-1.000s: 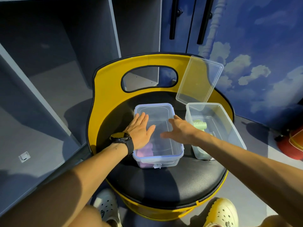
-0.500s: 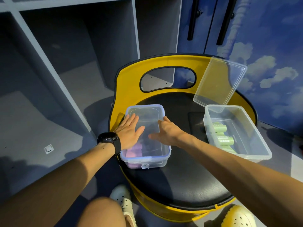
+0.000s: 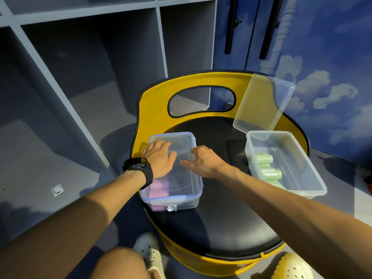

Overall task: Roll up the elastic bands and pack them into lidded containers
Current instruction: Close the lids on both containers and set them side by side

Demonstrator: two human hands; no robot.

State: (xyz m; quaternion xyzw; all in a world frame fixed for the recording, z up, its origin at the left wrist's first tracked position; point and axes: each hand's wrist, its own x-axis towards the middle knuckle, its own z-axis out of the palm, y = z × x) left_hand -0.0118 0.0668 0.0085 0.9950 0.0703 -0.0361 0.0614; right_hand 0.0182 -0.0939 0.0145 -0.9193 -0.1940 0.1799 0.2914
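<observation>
while both hands (image 3: 161, 160) press lidded container (image 3: 187, 190), pink rolls (image 3: 159, 190) inside

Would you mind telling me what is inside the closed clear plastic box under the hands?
Through the lidded clear plastic box, pink rolled bands show at its near left. The left hand covers whatever lies further back.
</observation>
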